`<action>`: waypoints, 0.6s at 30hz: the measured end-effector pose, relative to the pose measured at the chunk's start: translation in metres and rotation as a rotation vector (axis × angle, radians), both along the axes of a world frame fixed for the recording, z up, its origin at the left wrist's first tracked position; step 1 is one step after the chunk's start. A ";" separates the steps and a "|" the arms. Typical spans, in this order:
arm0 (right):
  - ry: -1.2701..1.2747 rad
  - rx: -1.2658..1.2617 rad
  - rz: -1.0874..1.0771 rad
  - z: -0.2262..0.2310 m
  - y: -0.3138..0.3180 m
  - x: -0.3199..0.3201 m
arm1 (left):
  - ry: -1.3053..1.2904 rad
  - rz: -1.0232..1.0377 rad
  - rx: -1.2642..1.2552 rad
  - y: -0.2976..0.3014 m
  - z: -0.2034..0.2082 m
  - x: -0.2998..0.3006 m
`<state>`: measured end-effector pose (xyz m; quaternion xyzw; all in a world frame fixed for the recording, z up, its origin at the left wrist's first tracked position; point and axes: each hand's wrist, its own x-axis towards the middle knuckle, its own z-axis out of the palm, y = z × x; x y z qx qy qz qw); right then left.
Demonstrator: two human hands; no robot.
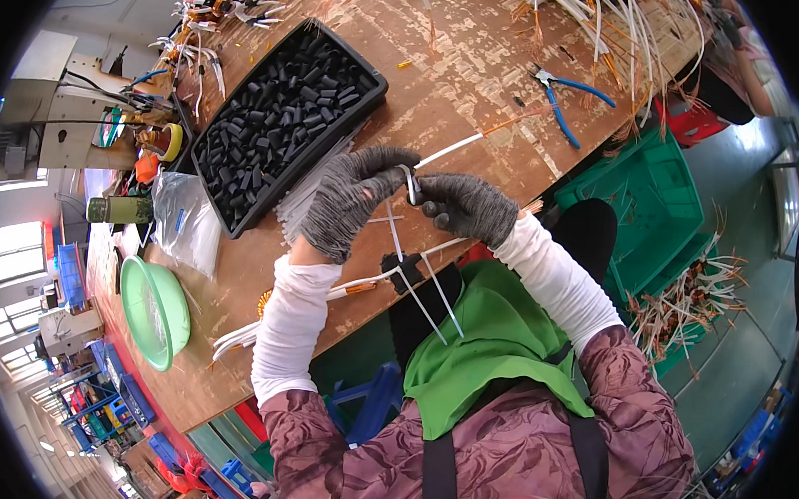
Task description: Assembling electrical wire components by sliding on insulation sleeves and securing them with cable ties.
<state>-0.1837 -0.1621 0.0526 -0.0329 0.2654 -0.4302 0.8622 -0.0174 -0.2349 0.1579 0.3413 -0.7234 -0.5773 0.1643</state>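
My left hand (352,203), in a grey knitted glove, is closed with its fingertips on a white cable (410,180) bent into a small loop. Gloved alike, my right hand (468,206) pinches the same loop from the other side. Beyond my fingers a straight white cable length (448,151) runs to a bare copper end; whether it joins the loop is hidden. Below the hands, at the table edge, sits a small black part (403,273) with a white cable passing by it. Thin white zip ties (425,313) stick out from there over my green apron (480,342).
A black tray (371,92) of short black sleeves stands beyond my left hand. Blue-handled cutters (562,105) lie to the right. Cable bundles (597,17) fill the far edge. A green basin (181,316) and plastic bag (182,222) are left; green crates (634,197) stand right.
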 end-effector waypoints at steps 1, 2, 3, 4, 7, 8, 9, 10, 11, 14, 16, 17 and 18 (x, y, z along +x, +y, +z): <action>-0.030 -0.036 0.022 -0.001 0.002 0.001 | 0.012 0.115 0.053 0.005 -0.004 -0.001; -0.030 -0.036 0.025 0.004 0.005 0.002 | 0.023 0.231 0.105 0.008 -0.009 -0.001; -0.020 -0.045 -0.003 0.012 0.008 0.004 | 0.006 0.275 -0.095 0.008 -0.022 -0.001; -0.010 -0.053 -0.030 0.016 0.010 0.006 | 0.006 0.277 -0.094 0.009 -0.032 0.002; -0.058 -0.031 -0.044 0.006 0.013 0.007 | 0.051 0.346 -0.297 0.015 -0.042 -0.003; -0.059 -0.031 -0.044 0.004 0.013 0.007 | 0.079 0.383 -0.321 0.016 -0.044 -0.003; -0.098 -0.048 -0.038 0.002 0.014 0.006 | 0.106 0.420 -0.344 0.017 -0.045 -0.003; -0.137 -0.066 -0.031 0.001 0.014 0.006 | 0.104 0.421 -0.344 0.017 -0.049 -0.003; -0.135 -0.066 -0.030 0.000 0.014 0.006 | 0.113 0.428 -0.346 0.016 -0.051 -0.004; -0.128 -0.050 -0.053 -0.003 0.013 0.008 | 0.130 0.421 -0.362 0.015 -0.053 -0.005; -0.125 -0.053 -0.088 -0.004 0.012 0.012 | 0.138 0.407 -0.374 0.016 -0.055 -0.005; -0.125 -0.052 -0.088 -0.005 0.012 0.012 | 0.141 0.410 -0.379 0.017 -0.056 -0.005; -0.145 -0.044 -0.093 -0.005 0.012 0.013 | 0.144 0.413 -0.384 0.019 -0.055 -0.005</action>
